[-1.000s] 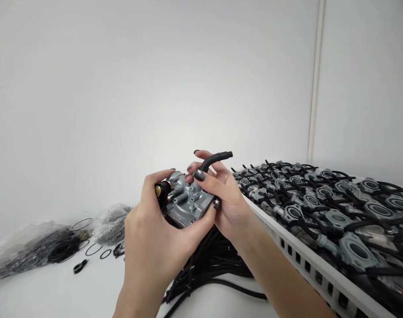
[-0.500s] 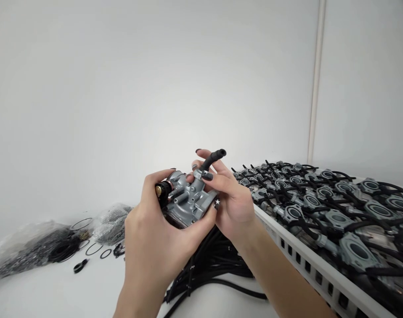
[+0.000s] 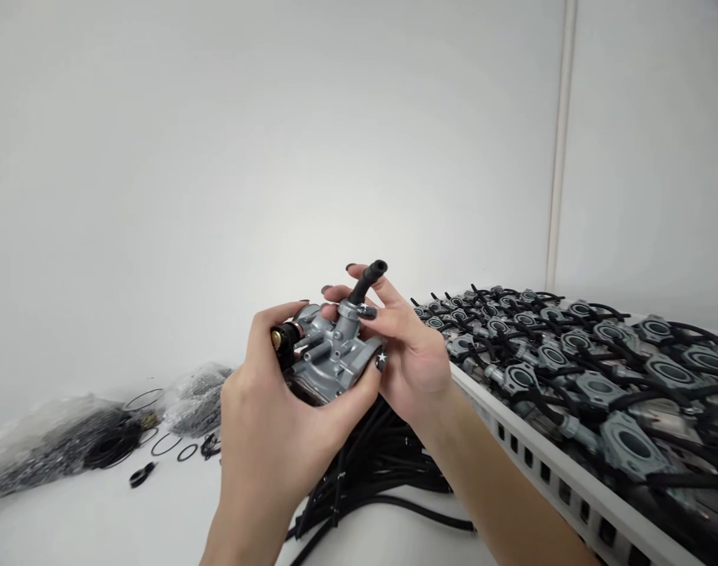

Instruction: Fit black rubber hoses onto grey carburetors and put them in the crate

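Held up over the table is a grey metal carburetor (image 3: 326,358) with a brass-ended black fitting on its left side. My left hand (image 3: 276,420) wraps around its body, the thumb lying along the near flange. On the carburetor's top collar, a short black rubber boot (image 3: 369,281) stands tilted to the upper right. My right hand (image 3: 414,346) grips the collar at the boot's base, its thumb on the near side and fingertips behind. The underside of the carburetor is hidden by my left hand.
A white plastic crate (image 3: 547,460) on the right holds several similar carburetors with black hoses. Black hoses (image 3: 388,479) lie beneath my hands. At the left are plastic bags of small parts (image 3: 52,436), black rings (image 3: 187,452) and a small black clip-like piece (image 3: 141,474).
The carburetor has shifted slightly left and turned, so its boot points more upright. My right fingers have moved a little around the collar. Both hands keep hold.
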Available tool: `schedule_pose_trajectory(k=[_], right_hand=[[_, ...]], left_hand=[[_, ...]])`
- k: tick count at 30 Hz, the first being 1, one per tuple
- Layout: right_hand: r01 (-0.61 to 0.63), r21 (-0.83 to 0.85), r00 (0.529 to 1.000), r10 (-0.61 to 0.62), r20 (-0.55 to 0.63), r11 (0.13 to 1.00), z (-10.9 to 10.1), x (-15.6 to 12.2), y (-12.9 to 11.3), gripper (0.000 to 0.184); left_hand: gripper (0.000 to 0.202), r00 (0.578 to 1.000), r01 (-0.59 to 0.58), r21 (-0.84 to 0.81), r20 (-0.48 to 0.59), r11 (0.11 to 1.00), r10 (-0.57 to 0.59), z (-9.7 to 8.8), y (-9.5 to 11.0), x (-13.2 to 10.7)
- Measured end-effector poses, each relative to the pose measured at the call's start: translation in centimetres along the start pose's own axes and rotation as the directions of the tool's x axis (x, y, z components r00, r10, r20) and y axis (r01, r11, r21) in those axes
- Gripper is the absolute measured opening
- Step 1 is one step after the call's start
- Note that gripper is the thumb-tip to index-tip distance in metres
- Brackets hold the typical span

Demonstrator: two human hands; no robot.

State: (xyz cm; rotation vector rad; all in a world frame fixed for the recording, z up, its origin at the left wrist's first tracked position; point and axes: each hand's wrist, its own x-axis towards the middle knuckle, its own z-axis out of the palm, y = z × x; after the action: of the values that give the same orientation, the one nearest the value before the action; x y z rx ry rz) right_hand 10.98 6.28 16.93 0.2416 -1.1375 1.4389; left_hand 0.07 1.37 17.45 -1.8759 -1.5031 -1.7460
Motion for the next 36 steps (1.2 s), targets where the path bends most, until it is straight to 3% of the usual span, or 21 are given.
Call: schedule_pose_trajectory(k=[6,24,36], right_hand=[[0.017,-0.088,1.0,-0.015,0.015,0.996,-0.22,-0.11,-0.1,0.028],[0.031,-0.061,0.999,-0.029,0.029,0.998,0.11,-0.07,-0.17,0.027],[0.009,-0.138,1.0,-0.009,-0.003,0.99,0.18,-0.19,-0.32,0.027]], left_hand=[[0.055,1.0,0.012,-0.032,-0.012,0.999,-0.012,0.05,0.05,-0.04],[0.054,0.999,0.035,-0.038,-0.013,0.999,-0.035,0.1,0.17,-0.11],[0.053,1.0,0.001,-0.037,-0.004,0.999,-0.002,0.15,-0.21,0.01]])
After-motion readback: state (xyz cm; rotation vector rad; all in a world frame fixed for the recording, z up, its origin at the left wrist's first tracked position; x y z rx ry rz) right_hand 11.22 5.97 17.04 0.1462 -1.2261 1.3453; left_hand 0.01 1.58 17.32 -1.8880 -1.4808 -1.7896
